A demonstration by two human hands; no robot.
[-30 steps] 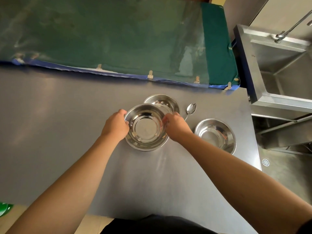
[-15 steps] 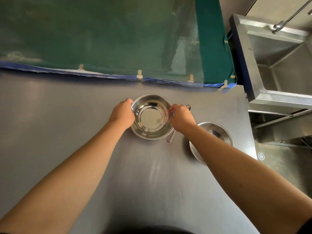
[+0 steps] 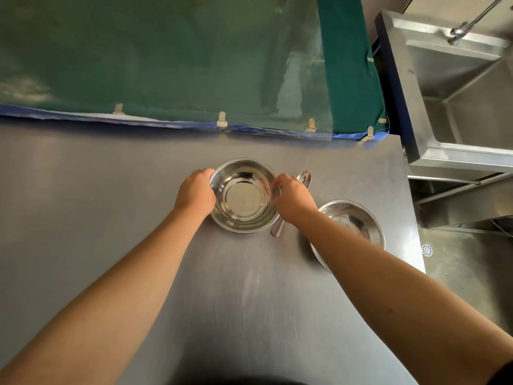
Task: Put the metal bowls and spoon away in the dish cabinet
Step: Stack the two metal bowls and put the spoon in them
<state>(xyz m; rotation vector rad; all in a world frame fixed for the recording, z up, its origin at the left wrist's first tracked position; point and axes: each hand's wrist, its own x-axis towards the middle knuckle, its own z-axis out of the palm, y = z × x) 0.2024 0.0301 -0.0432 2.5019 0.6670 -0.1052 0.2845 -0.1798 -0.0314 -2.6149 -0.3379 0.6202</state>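
A shiny metal bowl [image 3: 243,197] sits on the steel table, nested in a second bowl whose rim barely shows beneath it. My left hand [image 3: 195,191] grips its left rim and my right hand [image 3: 293,197] holds its right rim. A metal spoon [image 3: 305,178] lies on the table just right of the stack, its middle hidden under my right hand and its handle end poking out near me. Another metal bowl [image 3: 351,219] rests further right, partly covered by my right forearm.
The grey steel table [image 3: 111,204] ends at its right edge near the lone bowl. A green cloth-covered surface [image 3: 166,56] borders the far side. A steel sink [image 3: 458,93] stands to the right, with a floor drain [image 3: 426,250] below.
Both hands carried the bowl away from me and set it down into the far bowl. The two now sit nested beside the spoon.
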